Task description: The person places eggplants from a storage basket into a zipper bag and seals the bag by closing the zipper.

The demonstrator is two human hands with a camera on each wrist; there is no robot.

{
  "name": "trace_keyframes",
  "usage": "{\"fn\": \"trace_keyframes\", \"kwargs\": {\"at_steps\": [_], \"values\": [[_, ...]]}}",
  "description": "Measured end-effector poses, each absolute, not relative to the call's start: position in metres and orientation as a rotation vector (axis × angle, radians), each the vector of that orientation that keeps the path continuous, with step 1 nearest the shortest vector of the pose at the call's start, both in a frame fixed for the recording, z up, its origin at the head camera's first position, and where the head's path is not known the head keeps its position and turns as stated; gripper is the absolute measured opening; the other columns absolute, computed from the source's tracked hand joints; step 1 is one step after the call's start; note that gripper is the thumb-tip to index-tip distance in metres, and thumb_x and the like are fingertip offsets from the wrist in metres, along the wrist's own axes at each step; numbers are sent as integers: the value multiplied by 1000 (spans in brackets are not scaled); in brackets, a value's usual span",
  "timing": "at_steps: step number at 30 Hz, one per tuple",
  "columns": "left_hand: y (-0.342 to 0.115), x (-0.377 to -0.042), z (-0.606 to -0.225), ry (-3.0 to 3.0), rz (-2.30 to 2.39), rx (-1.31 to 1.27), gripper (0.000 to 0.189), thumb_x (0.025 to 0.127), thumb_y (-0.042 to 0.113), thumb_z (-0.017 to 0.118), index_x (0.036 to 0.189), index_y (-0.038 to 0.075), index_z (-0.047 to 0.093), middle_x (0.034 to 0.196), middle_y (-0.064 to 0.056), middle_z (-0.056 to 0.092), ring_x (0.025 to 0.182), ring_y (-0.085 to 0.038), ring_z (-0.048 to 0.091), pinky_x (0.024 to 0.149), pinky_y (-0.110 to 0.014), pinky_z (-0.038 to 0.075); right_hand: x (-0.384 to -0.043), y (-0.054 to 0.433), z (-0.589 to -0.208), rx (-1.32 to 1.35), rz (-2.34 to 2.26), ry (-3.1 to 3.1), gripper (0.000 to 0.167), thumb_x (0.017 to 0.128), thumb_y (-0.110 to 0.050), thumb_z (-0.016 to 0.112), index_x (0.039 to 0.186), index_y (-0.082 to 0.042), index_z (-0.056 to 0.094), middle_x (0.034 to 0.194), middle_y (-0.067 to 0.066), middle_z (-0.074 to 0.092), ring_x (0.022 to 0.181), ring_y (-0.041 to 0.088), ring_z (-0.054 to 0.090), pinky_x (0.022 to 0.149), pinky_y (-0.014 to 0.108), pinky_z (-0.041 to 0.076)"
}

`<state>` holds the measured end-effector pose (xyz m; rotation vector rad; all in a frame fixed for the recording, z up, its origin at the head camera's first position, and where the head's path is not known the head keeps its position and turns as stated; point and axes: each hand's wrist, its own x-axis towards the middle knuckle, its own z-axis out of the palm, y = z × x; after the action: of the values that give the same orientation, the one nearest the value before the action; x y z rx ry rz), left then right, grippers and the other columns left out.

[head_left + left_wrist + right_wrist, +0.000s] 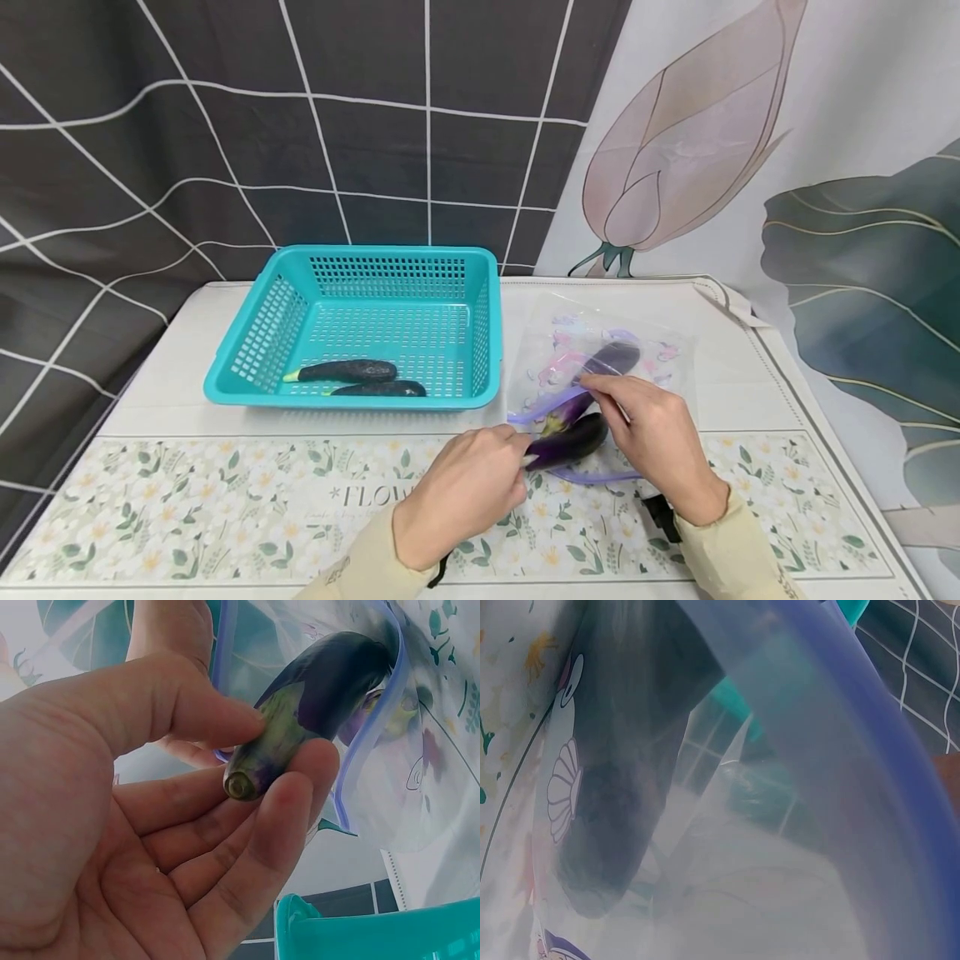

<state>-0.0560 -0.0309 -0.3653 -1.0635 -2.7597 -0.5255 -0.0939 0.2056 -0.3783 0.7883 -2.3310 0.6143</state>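
Note:
My left hand pinches a dark purple eggplant by its stem end, thumb on one side and fingers on the other in the left wrist view. The eggplant's rounded end points into the mouth of a clear printed zip bag. My right hand pinches the bag's purple zip rim, and the mouth stands apart. Another eggplant lies inside the bag. Through the plastic, the right wrist view shows a dark eggplant; which one, I cannot tell.
Left of the bag stands a turquoise slotted basket. Two eggplants, one here and one nearer the front wall, lie in it. A flower-patterned runner crosses the white table; a dark grid curtain hangs behind.

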Motion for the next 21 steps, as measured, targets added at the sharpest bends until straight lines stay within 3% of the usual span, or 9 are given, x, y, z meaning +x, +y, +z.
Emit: {"fn": "trace_keyframes", "kwargs": {"at_steps": [21], "values": [[-24, -57, -367, -2785, -608, -1050, 7, 78, 1, 69, 82, 7, 69, 67, 4, 53, 57, -2, 47, 49, -15, 39, -95, 207, -379, 783, 611, -2340, 36, 78, 9, 78, 110, -8, 76, 105, 5, 76, 92, 22, 73, 73, 37, 58]]}}
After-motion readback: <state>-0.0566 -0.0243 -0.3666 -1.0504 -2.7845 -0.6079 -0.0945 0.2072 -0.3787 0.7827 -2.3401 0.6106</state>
